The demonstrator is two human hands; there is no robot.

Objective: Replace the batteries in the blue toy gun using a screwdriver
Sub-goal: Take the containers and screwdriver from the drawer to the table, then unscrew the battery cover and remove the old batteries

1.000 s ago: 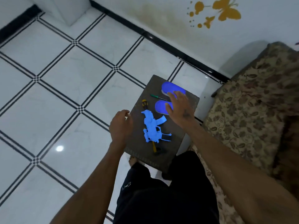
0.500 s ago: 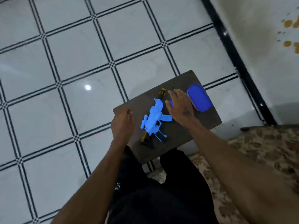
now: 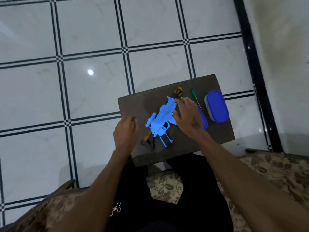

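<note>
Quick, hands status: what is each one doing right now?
Left hand: loosely curled at the board's edge, holding nothing.
Right hand: open, fingers spread over the blue toy gun, not gripping it.

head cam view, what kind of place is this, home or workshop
Most likely a room in a home: a glossy tiled floor with black grid lines, a floral patterned sofa the person sits on, and a small dark table serving as a makeshift bench.

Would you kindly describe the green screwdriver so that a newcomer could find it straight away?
Look at the dark rectangular board on the tiled floor. Near its far right end, the thin green-handled screwdriver lies between the spread right hand and the blue oval lidded container. It is far slimmer than the yellow-and-black handled tool nearby.
</note>
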